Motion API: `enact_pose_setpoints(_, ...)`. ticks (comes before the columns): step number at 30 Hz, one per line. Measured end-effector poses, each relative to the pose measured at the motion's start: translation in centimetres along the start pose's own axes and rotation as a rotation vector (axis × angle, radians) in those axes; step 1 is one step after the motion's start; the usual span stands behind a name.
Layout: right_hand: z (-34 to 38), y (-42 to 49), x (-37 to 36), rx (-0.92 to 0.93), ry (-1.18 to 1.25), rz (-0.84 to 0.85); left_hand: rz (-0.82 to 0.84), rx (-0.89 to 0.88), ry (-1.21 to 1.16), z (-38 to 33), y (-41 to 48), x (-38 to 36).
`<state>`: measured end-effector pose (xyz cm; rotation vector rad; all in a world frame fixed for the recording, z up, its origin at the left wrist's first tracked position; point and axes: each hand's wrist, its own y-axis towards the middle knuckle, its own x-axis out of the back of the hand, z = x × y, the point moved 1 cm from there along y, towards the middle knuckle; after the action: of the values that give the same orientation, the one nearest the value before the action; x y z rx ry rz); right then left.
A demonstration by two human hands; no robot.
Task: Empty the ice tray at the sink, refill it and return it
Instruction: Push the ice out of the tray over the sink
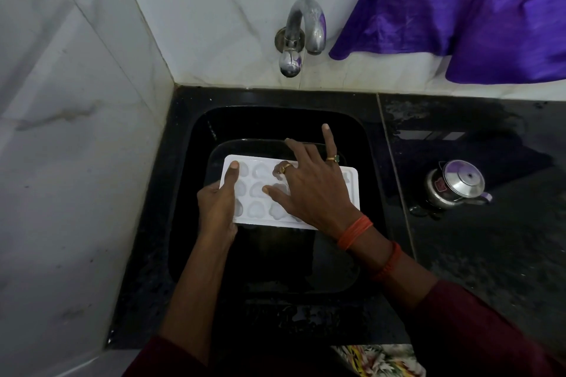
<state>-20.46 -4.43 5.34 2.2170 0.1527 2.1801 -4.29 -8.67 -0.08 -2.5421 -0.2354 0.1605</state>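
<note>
A white ice tray (260, 190) with heart-shaped cells is held level over the black sink (196, 162). My left hand (217, 208) grips the tray's left end, thumb lying on top along the edge. My right hand (312, 184) lies spread over the tray's middle and right part, its thumb and fingertips touching cells and one finger raised. The cells hold pale ice shapes. The right part of the tray is hidden under my right hand. A metal tap (303, 34) sticks out of the wall above the sink, with no water running.
A black counter (474, 254) surrounds the sink, wet at the right. A small steel kettle (456, 187) stands on it to the right. A purple cloth (459, 9) hangs at the upper right. White tiled walls (76, 131) close in the left and back.
</note>
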Motion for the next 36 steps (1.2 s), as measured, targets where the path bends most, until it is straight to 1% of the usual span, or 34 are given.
enact_pose_setpoints(9,0.13,-0.20,0.47,0.004,0.004,0.011,-0.013,0.006,0.008,0.03,-0.15,0.31)
enact_pose_setpoints(15,0.34,-0.23,0.33,0.006,-0.021,0.060,-0.013,0.025,0.007,0.11,-0.25,0.58)
enact_pose_setpoints(20,0.18,-0.13,0.49,0.016,-0.032,0.038,-0.015,0.015,0.019,0.06,-0.34,0.69)
enact_pose_setpoints(24,-0.04,-0.27,0.60,-0.009,-0.018,0.006,-0.012,0.004,0.015,-0.07,-0.40,0.68)
enact_pose_setpoints(30,-0.01,-0.66,0.58,-0.010,-0.015,0.029,-0.008,0.012,0.004,-0.13,-0.56,0.71)
enact_pose_setpoints(36,-0.11,-0.65,0.62,0.005,-0.001,-0.031,0.003,0.018,0.009,0.11,-0.74,0.71)
